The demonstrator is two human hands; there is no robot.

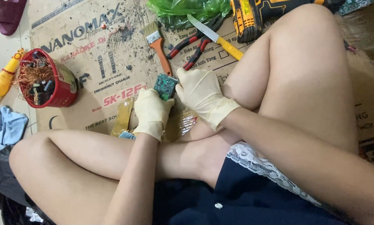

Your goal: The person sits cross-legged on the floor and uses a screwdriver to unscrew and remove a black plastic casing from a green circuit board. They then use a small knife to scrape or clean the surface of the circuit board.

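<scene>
Green circuit board (165, 86) held over cardboard sheet (112, 62), betw. both gloved hands. Left hand (152, 113) fingers curled round lower edge; right hand (200, 93) fingers pinching top. Paintbrush (158, 43), pliers (191, 43), knife (214, 35) just beyond; red bowl (59, 89) w/ copper wire far left.

- The gloves on the left hand (152, 113) and right hand (201, 93) are pale cream.
- The circuit board (165, 86) is green.
- The paintbrush (158, 45) has an orange handle and tan bristles.
- The knife (215, 36) has a yellow handle and a silver blade.
- The pliers (192, 46) have red-and-black grips.
- The bowl (61, 92) is red, filled with copper-coloured wire.
- The drill (253, 16) is yellow and black.
- The plastic bag (182, 7) is bright green.
- The cardboard sheet (91, 62) is brown with dark blue and red print.
</scene>
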